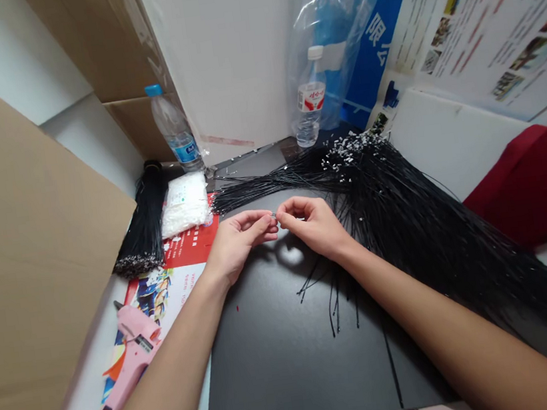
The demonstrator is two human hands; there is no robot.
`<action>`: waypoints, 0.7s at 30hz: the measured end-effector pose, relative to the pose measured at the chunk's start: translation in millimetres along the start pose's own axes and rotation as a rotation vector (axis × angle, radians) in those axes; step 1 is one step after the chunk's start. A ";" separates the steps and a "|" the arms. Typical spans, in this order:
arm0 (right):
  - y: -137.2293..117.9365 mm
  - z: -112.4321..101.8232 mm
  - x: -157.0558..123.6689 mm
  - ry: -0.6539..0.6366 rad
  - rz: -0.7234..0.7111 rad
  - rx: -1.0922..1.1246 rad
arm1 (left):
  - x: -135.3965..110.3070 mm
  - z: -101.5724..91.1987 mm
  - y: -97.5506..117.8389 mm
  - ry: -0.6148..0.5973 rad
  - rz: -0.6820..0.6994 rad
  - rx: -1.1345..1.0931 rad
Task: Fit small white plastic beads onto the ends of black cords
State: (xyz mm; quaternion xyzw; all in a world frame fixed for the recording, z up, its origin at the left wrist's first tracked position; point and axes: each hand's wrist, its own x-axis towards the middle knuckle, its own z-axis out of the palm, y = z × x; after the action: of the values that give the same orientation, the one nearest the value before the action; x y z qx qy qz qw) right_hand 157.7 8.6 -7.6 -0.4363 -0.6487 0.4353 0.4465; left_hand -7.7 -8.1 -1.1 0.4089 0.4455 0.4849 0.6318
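Over the middle of the dark table, my left hand (242,239) and my right hand (317,227) meet almost fingertip to fingertip, both closed in a pinch. A tiny thin piece (273,215) shows between them, too small to name. Just beyond and to the right lies a big heap of thin black wires (420,212) with small white tips (354,148). A thinner bunch of black wires (275,183) stretches leftward behind my hands. Several loose wire ends (334,304) lie on the table below my right wrist.
A pink glue gun (135,358) lies at left on a printed sheet (190,253). Behind it are a tied black wire bundle (147,221) and a white packet (185,203). Two plastic bottles, one blue-capped (174,134) and one white-capped (310,102), stand at the back. Cardboard (34,263) borders the left.
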 end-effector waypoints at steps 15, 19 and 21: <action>-1.3 -6.1 0.1 -0.087 0.014 -0.027 | 2.5 -3.9 -1.2 -0.020 -0.027 -0.059; -0.6 -6.2 -0.1 -0.108 0.029 -0.030 | 2.8 -3.6 -1.1 -0.007 -0.041 -0.057; -0.3 -6.1 -0.2 -0.123 0.040 -0.034 | 2.4 -3.0 -0.9 -0.001 -0.044 -0.057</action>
State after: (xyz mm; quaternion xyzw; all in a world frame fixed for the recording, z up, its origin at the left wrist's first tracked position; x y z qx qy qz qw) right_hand 163.6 9.4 -6.0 -0.4292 -0.6732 0.4592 0.3894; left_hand -10.1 -5.6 -3.2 0.3811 0.4400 0.4831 0.6541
